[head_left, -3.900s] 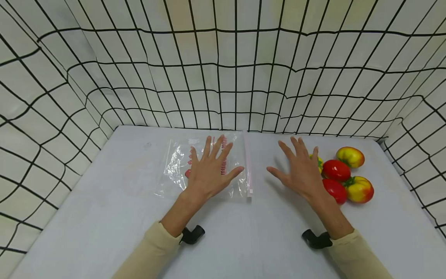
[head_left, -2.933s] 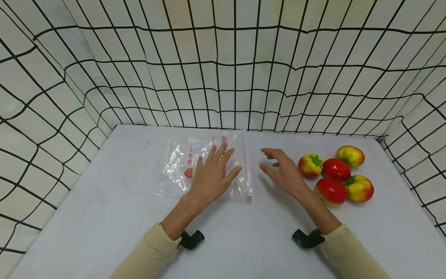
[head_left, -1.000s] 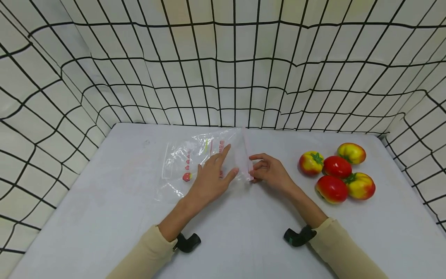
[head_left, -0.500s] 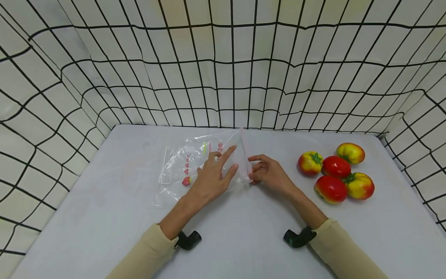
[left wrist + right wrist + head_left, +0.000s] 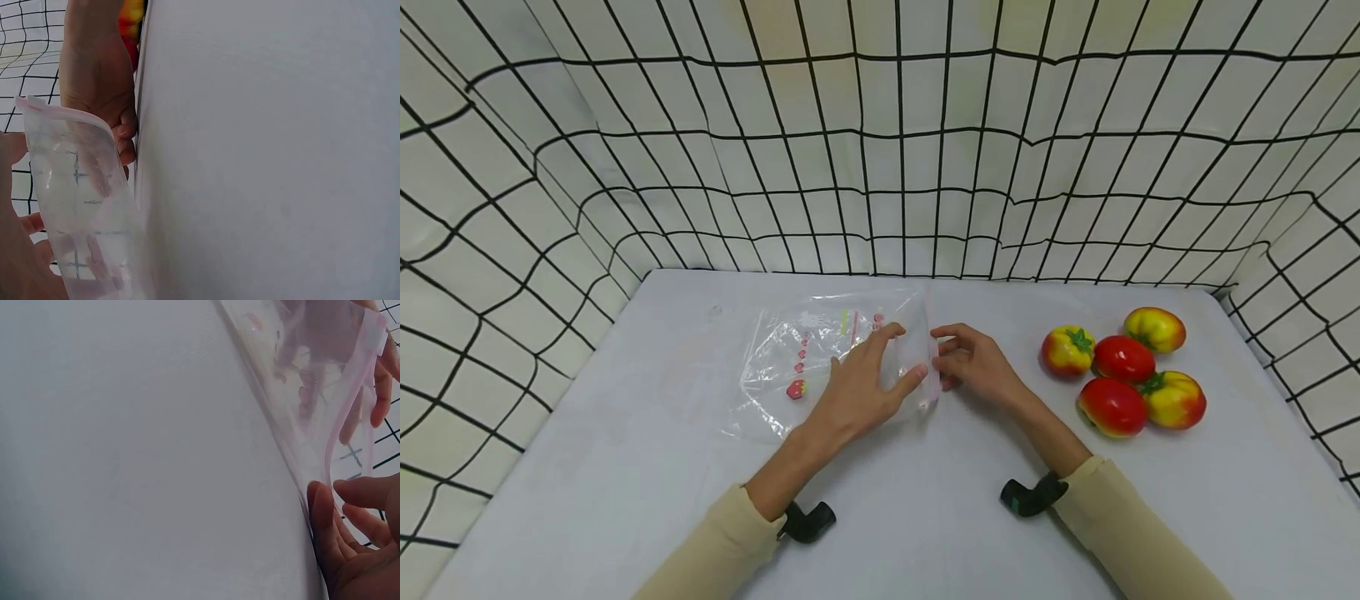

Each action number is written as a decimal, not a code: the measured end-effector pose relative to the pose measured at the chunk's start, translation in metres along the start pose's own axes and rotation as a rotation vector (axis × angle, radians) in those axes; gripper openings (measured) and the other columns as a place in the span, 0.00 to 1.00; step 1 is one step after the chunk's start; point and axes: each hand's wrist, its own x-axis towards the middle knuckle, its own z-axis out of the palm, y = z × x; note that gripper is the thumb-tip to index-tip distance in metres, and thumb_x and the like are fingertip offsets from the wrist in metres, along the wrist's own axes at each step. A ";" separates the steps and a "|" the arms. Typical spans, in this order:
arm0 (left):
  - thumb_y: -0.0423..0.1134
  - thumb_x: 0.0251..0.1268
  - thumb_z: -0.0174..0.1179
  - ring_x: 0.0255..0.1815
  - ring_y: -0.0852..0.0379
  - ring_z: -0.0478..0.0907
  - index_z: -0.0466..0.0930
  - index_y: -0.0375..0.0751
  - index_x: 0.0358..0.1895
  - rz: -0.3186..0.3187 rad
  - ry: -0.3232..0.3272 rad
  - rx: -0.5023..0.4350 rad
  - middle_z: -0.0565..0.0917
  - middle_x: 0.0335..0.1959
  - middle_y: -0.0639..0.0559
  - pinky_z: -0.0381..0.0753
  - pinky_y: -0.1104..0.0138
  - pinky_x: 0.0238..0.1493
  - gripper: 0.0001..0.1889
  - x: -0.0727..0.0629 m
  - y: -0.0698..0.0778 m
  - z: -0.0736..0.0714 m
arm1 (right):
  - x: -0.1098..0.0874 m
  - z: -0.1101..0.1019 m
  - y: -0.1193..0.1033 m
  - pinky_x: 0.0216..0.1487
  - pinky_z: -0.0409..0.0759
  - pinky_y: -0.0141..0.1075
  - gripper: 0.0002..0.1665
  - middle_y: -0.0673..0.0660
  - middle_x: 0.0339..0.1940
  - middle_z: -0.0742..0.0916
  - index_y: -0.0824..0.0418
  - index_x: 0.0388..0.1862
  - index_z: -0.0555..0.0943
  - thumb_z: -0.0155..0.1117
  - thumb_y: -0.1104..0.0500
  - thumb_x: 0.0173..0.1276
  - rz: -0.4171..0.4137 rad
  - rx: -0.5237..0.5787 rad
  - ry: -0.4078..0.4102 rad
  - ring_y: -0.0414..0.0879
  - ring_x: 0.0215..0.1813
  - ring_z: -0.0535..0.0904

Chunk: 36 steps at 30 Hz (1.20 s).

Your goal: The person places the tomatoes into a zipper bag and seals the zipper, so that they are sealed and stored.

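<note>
Fingers (image 5: pixel 369 492) of the right hand (image 5: pixel 976 367) pinch the pink edge (image 5: pixel 340 409) of the clear bag (image 5: pixel 775 350). Bent fingers of the left hand (image 5: pixel 859 390) are over the bag, and I can't tell if they grip it. Behind the bag is a big black net (image 5: pixel 901 133). Under the bag is the white table (image 5: pixel 625 467). Five red and yellow fruits (image 5: pixel 1123 358) sit to the bag's right. On the bag's left part is a tiny red berry picture (image 5: pixel 795 389).

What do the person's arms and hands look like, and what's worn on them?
The left sleeve and right sleeve are long and plain beige. The left hand and right hand are bare, with no gloves or rings visible. A black, elbow-shaped piece sits by each sleeve's end.
</note>
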 end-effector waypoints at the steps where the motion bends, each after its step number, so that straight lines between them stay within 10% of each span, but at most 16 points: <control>1: 0.70 0.70 0.55 0.78 0.48 0.70 0.62 0.58 0.77 0.000 -0.002 0.006 0.74 0.75 0.53 0.53 0.22 0.74 0.38 -0.001 0.001 0.000 | 0.001 0.001 0.000 0.39 0.90 0.33 0.28 0.70 0.56 0.85 0.63 0.71 0.75 0.66 0.62 0.73 -0.005 0.005 0.006 0.46 0.30 0.86; 19: 0.66 0.59 0.68 0.74 0.52 0.75 0.66 0.48 0.72 0.017 0.118 0.119 0.78 0.69 0.54 0.47 0.25 0.79 0.43 -0.010 0.011 0.004 | 0.004 0.003 0.000 0.42 0.89 0.29 0.28 0.67 0.48 0.84 0.63 0.68 0.76 0.70 0.65 0.71 -0.012 0.009 0.061 0.47 0.31 0.88; 36: 0.37 0.60 0.62 0.74 0.49 0.74 0.70 0.53 0.70 0.080 0.165 0.094 0.77 0.71 0.51 0.69 0.42 0.76 0.31 -0.015 0.018 0.002 | 0.000 0.000 -0.001 0.45 0.89 0.28 0.32 0.67 0.47 0.83 0.64 0.71 0.73 0.71 0.65 0.70 -0.009 0.007 0.126 0.49 0.35 0.91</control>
